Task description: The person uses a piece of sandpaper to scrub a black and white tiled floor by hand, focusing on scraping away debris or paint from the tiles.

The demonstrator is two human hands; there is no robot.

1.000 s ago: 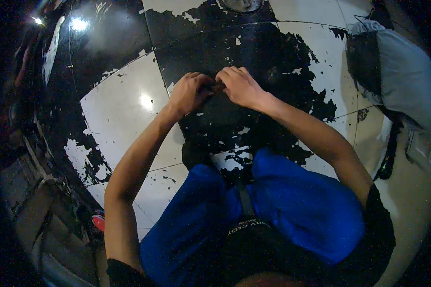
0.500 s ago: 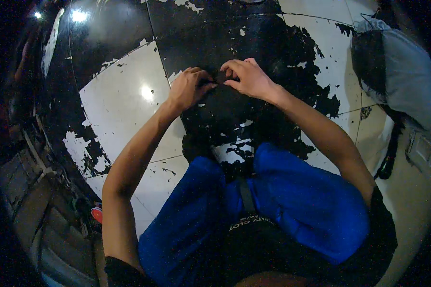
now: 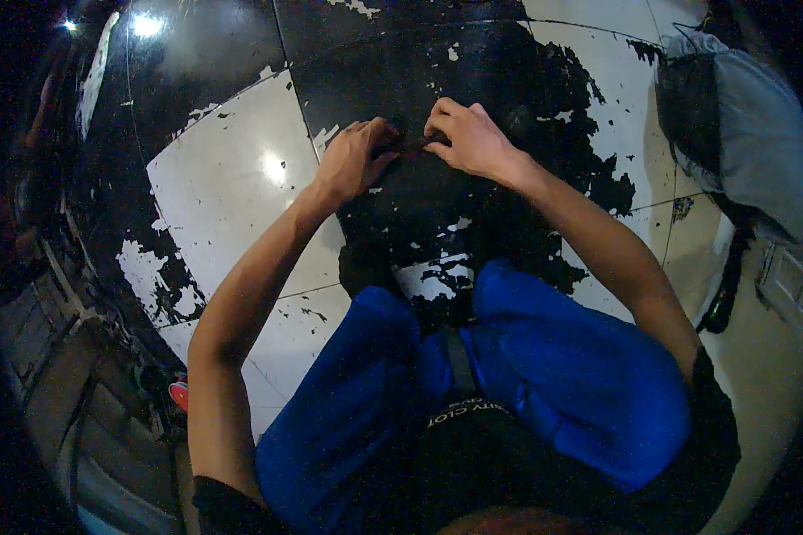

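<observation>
My left hand [image 3: 355, 159] and my right hand [image 3: 469, 138] reach forward low over the dark floor, a short gap apart. Thumb and fingers are closed in a pinch on each. Between the fingertips runs a small, thin dark thing [image 3: 412, 145], reddish along one edge. It blends into the black floor, so its kind cannot be made out. Below the hands are my bent knees in blue trousers [image 3: 562, 366].
The tiled floor is black with peeling patches over white [image 3: 223, 187]. A grey and black cloth-covered thing [image 3: 749, 134] stands at the right, with a dark object [image 3: 721, 308] below it. Dark furniture-like shapes [image 3: 107, 446] and a small red object [image 3: 179, 395] lie at the left.
Both hands have shifted slightly forward. The right hand has moved a little to the right, widening the gap, and the dark thing now shows as a thin strip between them.
</observation>
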